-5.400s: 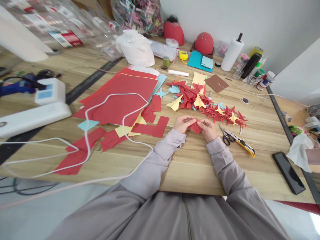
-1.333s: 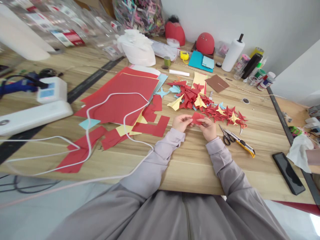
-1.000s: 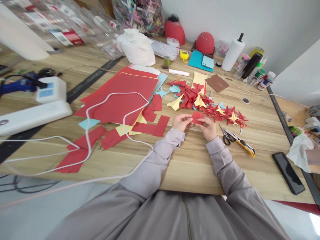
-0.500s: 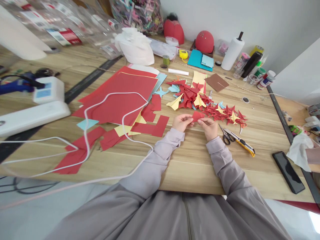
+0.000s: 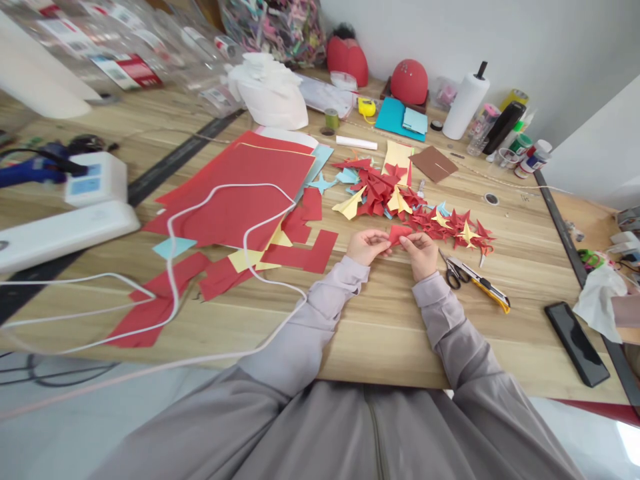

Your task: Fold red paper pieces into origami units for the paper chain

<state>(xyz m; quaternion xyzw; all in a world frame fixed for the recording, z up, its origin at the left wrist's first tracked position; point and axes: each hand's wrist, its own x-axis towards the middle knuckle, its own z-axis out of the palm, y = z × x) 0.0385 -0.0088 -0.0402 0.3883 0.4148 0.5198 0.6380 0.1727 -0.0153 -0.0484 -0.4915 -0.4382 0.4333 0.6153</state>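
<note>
A small folded piece of red paper [image 5: 399,234] is held up between both hands, just above the table. My left hand [image 5: 367,247] pinches its left side, and my right hand [image 5: 421,254] grips its lower right edge with thumb and finger. Right behind the hands lies a heap of red, yellow and blue paper planes [image 5: 377,190], which runs into a row of folded paper stars [image 5: 457,227]. Beside my right hand are black-handled scissors [image 5: 454,273] and a yellow utility knife [image 5: 483,285].
Large red paper sheets [image 5: 235,193] and red offcuts [image 5: 320,252] lie to the left, crossed by a white cable [image 5: 247,243]. A black phone [image 5: 577,343] rests near the right front edge. Bottles [image 5: 533,160], a white roll [image 5: 466,107] and a tape measure [image 5: 367,107] stand toward the wall.
The red paper and both hands have shifted slightly to the right. The paper's visible shape has changed a little as it turned between the fingers.
</note>
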